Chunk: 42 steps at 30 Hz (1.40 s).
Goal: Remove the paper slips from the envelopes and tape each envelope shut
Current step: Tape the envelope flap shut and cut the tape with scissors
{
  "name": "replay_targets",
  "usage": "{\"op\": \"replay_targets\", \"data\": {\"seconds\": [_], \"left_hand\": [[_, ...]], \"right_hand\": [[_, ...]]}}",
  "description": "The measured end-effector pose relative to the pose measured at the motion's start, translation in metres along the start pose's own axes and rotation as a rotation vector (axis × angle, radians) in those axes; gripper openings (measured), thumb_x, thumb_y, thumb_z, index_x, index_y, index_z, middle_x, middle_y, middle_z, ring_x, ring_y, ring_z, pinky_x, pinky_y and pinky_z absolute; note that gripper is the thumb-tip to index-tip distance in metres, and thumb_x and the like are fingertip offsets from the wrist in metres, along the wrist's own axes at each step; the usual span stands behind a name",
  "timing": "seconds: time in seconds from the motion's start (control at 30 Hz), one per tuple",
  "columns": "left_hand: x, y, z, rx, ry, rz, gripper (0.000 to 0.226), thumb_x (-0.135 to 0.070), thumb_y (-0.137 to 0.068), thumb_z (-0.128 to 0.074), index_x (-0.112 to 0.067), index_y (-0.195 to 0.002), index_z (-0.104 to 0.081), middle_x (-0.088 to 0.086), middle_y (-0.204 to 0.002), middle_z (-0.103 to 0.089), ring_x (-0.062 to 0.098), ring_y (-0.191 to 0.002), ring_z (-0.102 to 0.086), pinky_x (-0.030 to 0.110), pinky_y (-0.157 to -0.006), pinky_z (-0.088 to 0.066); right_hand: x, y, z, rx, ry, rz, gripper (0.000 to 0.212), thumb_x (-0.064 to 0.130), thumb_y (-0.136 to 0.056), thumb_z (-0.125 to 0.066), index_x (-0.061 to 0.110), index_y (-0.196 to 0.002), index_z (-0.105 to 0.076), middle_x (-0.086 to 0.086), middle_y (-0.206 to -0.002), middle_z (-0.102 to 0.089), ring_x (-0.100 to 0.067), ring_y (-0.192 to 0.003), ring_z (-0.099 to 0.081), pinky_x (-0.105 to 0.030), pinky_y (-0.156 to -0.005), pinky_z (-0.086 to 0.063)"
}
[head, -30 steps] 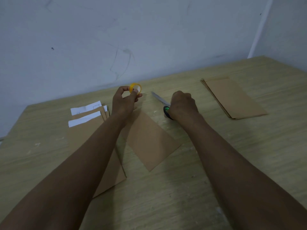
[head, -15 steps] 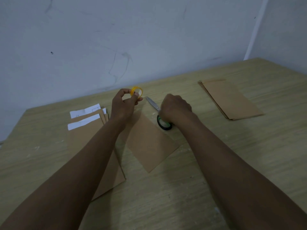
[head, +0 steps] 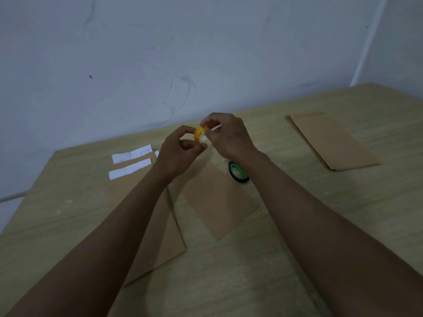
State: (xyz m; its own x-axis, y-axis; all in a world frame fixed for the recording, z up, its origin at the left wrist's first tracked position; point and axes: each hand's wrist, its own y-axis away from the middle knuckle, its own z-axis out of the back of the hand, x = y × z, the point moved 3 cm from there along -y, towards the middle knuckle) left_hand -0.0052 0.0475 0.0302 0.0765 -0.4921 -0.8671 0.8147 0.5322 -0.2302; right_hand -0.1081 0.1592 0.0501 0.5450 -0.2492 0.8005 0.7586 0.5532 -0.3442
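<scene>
A small yellow tape roll is held up above the table between both hands. My left hand grips it from the left. My right hand pinches at its right side, where a pale strip of tape sticks out. A single brown envelope lies flat below the hands. To its left is a pile of brown envelopes with white paper slips poking out at their far ends.
Scissors with a green and black handle lie on the table just right of the single envelope, the blades hidden behind my right wrist. A second stack of brown envelopes sits at the far right. A pale wall stands behind the wooden table.
My right hand let go of the scissors, which now lie on the table, and rose to the tape roll. My left hand kept hold of the roll.
</scene>
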Motion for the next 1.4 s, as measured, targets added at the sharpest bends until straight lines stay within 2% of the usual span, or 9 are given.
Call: {"op": "replay_targets", "data": {"seconds": [0.23, 0.37, 0.53, 0.73, 0.93, 1.03, 1.13, 1.23, 1.4], "left_hand": [[0.008, -0.005, -0.003, 0.097, 0.534, 0.352, 0.047, -0.001, -0.088, -0.036, -0.012, -0.126, -0.062, 0.006, -0.124, -0.066, 0.018, -0.116, -0.062, 0.038, -0.093, -0.052], [0.007, -0.003, -0.002, 0.157, 0.871, 0.472, 0.03, -0.005, -0.093, -0.036, -0.008, -0.105, -0.063, 0.009, -0.103, -0.074, 0.022, -0.1, -0.072, 0.036, -0.088, -0.058], [0.026, -0.015, 0.01, 0.056, 0.664, 0.441, 0.013, -0.009, -0.097, -0.058, -0.007, -0.105, -0.069, 0.004, -0.093, -0.074, 0.014, -0.088, -0.074, 0.027, -0.081, -0.06], [0.041, -0.034, 0.026, 0.003, 0.521, 0.398, 0.013, -0.007, -0.092, -0.069, 0.0, -0.103, -0.072, 0.011, -0.089, -0.076, 0.014, -0.081, -0.073, 0.024, -0.077, -0.06], [0.051, -0.063, 0.039, -0.028, 0.065, 0.278, 0.014, 0.001, -0.085, -0.074, 0.009, -0.097, -0.073, 0.014, -0.076, -0.071, 0.011, -0.062, -0.068, 0.024, -0.07, -0.061], [0.061, -0.076, 0.041, -0.022, -0.174, 0.247, 0.003, -0.008, -0.079, -0.081, -0.011, -0.079, -0.079, 0.011, -0.074, -0.075, 0.021, -0.071, -0.072, 0.037, -0.079, -0.062], [0.063, -0.084, 0.038, -0.039, -0.418, 0.18, 0.006, -0.013, -0.079, -0.078, -0.015, -0.085, -0.081, 0.007, -0.085, -0.077, 0.017, -0.085, -0.071, 0.021, -0.074, -0.049], [0.06, -0.089, 0.035, -0.051, -0.483, 0.128, 0.01, -0.011, -0.08, -0.076, -0.013, -0.088, -0.081, 0.007, -0.09, -0.077, 0.014, -0.087, -0.068, 0.01, -0.068, -0.036], [0.059, -0.095, 0.037, -0.054, -0.5, 0.138, 0.01, -0.013, -0.08, -0.078, -0.013, -0.089, -0.081, 0.005, -0.088, -0.077, 0.011, -0.084, -0.066, 0.016, -0.071, -0.041]], "right_hand": [[0.006, -0.001, -0.008, -0.063, -0.168, 0.058, 0.013, 0.01, -0.087, -0.069, 0.021, -0.094, -0.07, 0.007, -0.087, -0.069, -0.002, -0.071, -0.065, -0.017, -0.069, -0.054], [0.002, -0.006, -0.013, -0.072, -0.207, 0.036, 0.014, 0.009, -0.088, -0.066, 0.021, -0.094, -0.07, 0.006, -0.087, -0.069, -0.001, -0.068, -0.066, -0.019, -0.065, -0.055], [-0.004, -0.016, -0.02, -0.101, -0.176, 0.023, 0.013, 0.011, -0.089, -0.065, 0.02, -0.097, -0.071, 0.01, -0.083, -0.068, 0.002, -0.068, -0.063, -0.012, -0.065, -0.05], [-0.014, -0.033, -0.037, -0.108, -0.097, -0.042, 0.015, 0.014, -0.088, -0.063, 0.021, -0.097, -0.072, 0.006, -0.082, -0.068, -0.01, -0.072, -0.066, -0.022, -0.067, -0.052], [-0.025, -0.045, -0.058, -0.08, 0.081, -0.212, 0.025, 0.028, -0.083, -0.064, 0.024, -0.105, -0.074, -0.005, -0.099, -0.072, -0.026, -0.102, -0.062, -0.028, -0.083, -0.047], [-0.029, -0.053, -0.063, -0.023, 0.128, -0.26, 0.028, 0.029, -0.087, -0.063, 0.022, -0.113, -0.071, -0.011, -0.12, -0.065, -0.031, -0.117, -0.054, -0.031, -0.095, -0.044], [-0.033, -0.063, -0.069, 0.021, 0.216, -0.285, 0.035, 0.03, -0.089, -0.062, 0.022, -0.124, -0.064, -0.012, -0.128, -0.056, -0.033, -0.118, -0.053, -0.033, -0.095, -0.043], [-0.036, -0.068, -0.073, 0.032, 0.313, -0.268, 0.03, 0.029, -0.087, -0.064, 0.023, -0.116, -0.058, -0.012, -0.117, -0.057, -0.035, -0.107, -0.055, -0.034, -0.085, -0.044], [-0.038, -0.072, -0.076, 0.024, 0.329, -0.282, 0.019, 0.028, -0.084, -0.065, 0.023, -0.102, -0.064, -0.011, -0.113, -0.06, -0.035, -0.104, -0.057, -0.032, -0.082, -0.043]]}}
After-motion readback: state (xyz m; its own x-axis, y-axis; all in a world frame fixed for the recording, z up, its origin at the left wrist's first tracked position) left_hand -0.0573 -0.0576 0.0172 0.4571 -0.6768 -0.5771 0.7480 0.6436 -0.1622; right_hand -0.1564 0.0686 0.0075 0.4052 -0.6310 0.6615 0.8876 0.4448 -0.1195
